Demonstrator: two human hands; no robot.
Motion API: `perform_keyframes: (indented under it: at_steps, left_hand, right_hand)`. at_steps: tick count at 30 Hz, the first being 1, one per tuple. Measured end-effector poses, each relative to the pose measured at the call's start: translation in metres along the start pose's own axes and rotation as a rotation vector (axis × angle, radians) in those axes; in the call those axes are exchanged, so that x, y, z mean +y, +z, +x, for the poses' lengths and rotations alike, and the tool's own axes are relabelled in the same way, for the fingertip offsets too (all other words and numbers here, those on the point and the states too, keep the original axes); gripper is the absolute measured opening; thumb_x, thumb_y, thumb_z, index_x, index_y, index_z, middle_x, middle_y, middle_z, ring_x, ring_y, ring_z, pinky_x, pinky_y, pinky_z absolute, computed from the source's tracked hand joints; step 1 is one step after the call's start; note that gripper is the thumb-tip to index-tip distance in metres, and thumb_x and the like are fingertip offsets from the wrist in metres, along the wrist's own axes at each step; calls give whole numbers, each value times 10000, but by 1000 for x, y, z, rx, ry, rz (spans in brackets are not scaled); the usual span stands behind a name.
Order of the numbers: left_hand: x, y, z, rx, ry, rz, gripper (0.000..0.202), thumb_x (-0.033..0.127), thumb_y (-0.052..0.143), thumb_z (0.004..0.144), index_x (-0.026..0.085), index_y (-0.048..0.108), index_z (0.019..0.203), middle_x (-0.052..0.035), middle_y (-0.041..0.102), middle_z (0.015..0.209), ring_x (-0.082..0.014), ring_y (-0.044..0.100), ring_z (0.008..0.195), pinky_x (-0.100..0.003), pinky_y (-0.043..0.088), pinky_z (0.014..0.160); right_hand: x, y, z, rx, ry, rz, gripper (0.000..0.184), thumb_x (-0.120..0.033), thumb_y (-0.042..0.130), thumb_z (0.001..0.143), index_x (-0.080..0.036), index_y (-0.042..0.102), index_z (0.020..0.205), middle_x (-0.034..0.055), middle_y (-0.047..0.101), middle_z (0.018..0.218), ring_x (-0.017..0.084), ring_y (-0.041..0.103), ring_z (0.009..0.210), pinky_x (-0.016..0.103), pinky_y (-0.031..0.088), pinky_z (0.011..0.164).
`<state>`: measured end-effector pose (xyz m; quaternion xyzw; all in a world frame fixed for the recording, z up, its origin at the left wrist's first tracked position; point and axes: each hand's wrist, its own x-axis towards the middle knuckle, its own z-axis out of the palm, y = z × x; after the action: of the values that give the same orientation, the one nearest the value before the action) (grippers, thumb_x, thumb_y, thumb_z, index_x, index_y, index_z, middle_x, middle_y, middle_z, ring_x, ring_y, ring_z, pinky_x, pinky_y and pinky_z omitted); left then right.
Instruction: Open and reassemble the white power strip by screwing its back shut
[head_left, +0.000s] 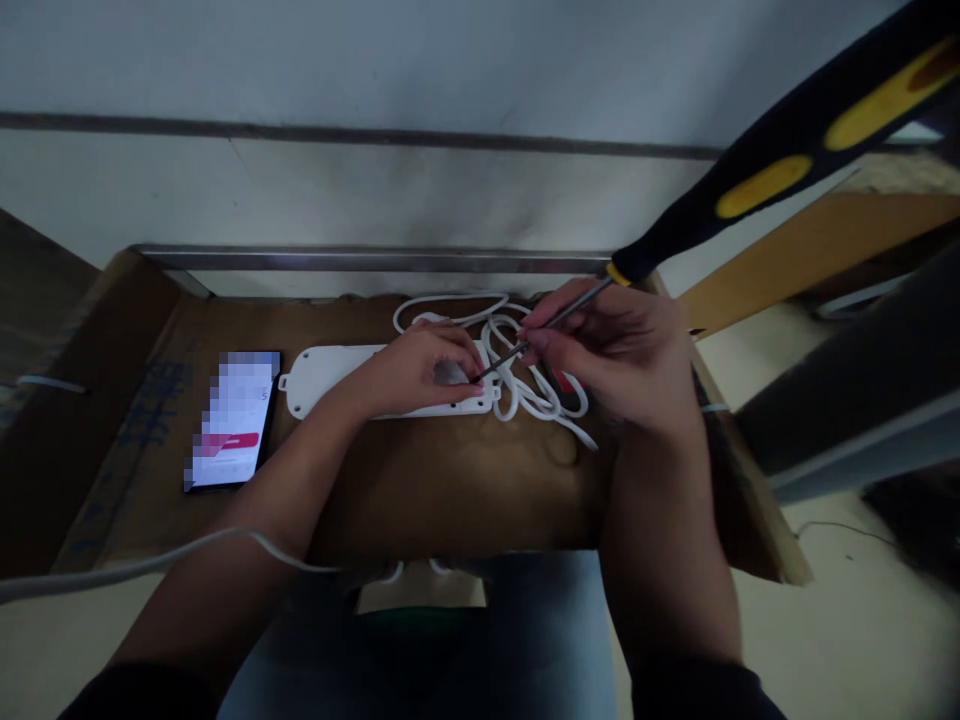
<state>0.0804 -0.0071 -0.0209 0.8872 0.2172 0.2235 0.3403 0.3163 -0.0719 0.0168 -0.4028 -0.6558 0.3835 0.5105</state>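
A white power strip [330, 375] lies face down on a sheet of brown cardboard [450, 490]. My left hand [420, 368] rests on its right half, fingers curled and pressing it down. My right hand [615, 350] is closed round the metal shaft of a screwdriver [795, 130] with a black and yellow handle that rises toward the upper right. The tip touches the strip's right end, beside my left fingers. The strip's white cable [517, 370] is coiled in loops under my right hand.
A phone [232, 418] with a lit screen lies on the cardboard to the left of the strip. A metal bar [375, 260] runs along the far edge, before a pale wall. A thin white cable [150, 565] crosses my left forearm. A wooden board stands at right.
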Motion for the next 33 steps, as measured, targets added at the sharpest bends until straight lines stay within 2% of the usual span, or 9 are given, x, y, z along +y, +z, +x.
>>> perform_keyframes:
  at_steps: [3, 5, 7, 10, 13, 17, 24, 28, 33]
  left_hand:
    - [-1, -2, 0, -29, -55, 19, 190, 340, 746, 929, 172, 784, 847, -43, 758, 869, -165, 679, 818, -307, 488, 818]
    - [3, -4, -2, -78, -101, 34, 154, 318, 756, 921, 179, 800, 872, -28, 754, 857, -143, 665, 761, -280, 472, 748]
    - [13, -3, -4, -146, -90, 41, 124, 299, 756, 923, 193, 809, 886, -13, 759, 867, -131, 665, 757, -269, 470, 737]
    - [31, 8, -6, -268, 18, 120, 106, 238, 753, 922, 213, 795, 828, 9, 749, 810, -147, 668, 806, -298, 474, 818]
    - [42, 26, -8, -385, 110, 249, 160, 131, 729, 893, 220, 765, 765, 17, 761, 815, -165, 688, 833, -342, 451, 871]
    - [43, 41, -9, -406, 143, 365, 187, 106, 702, 897, 215, 753, 754, -5, 771, 839, -191, 707, 890, -366, 430, 884]
    - [43, 41, -9, -409, 129, 380, 154, 120, 732, 897, 216, 768, 783, -10, 786, 850, -200, 722, 916, -378, 430, 914]
    - [43, 40, -8, -441, 118, 384, 136, 142, 734, 912, 214, 771, 803, -10, 796, 893, -201, 726, 935, -386, 432, 935]
    - [40, 41, -10, -406, 136, 364, 141, 124, 740, 893, 216, 771, 792, -7, 791, 857, -197, 729, 901, -380, 439, 911]
  right_hand:
    - [0, 1, 2, 43, 29, -38, 139, -328, 793, 914, -222, 762, 999, -9, 729, 752, 108, 701, 675, 234, 536, 580]
    - [3, 2, 5, 129, -10, -68, 147, -356, 764, 939, -222, 751, 999, -4, 723, 765, 111, 694, 659, 255, 571, 610]
    - [9, 4, 9, 225, -67, -107, 164, -388, 724, 969, -226, 724, 1000, 6, 721, 823, 114, 692, 664, 281, 600, 646]
    - [20, 7, 15, 299, -112, -201, 214, -446, 644, 1016, -235, 676, 1013, 19, 708, 879, 125, 696, 692, 308, 611, 676]
    - [30, 9, 18, 282, -116, -257, 232, -464, 621, 1025, -237, 668, 1013, 29, 700, 896, 136, 702, 707, 323, 602, 692]
    - [37, 12, 19, 243, -100, -275, 220, -451, 620, 1028, -237, 669, 1020, 34, 712, 898, 140, 719, 722, 316, 590, 704]
    - [42, 16, 18, 209, -106, -311, 226, -423, 621, 1028, -210, 670, 971, 22, 708, 839, 142, 712, 719, 302, 550, 695]
    - [42, 17, 18, 194, -93, -332, 235, -428, 616, 1031, -205, 689, 1009, 23, 720, 863, 136, 711, 728, 291, 539, 698]
    - [40, 19, 18, 132, -95, -367, 284, -448, 585, 1046, -192, 703, 1082, 17, 721, 812, 135, 697, 731, 292, 546, 750]
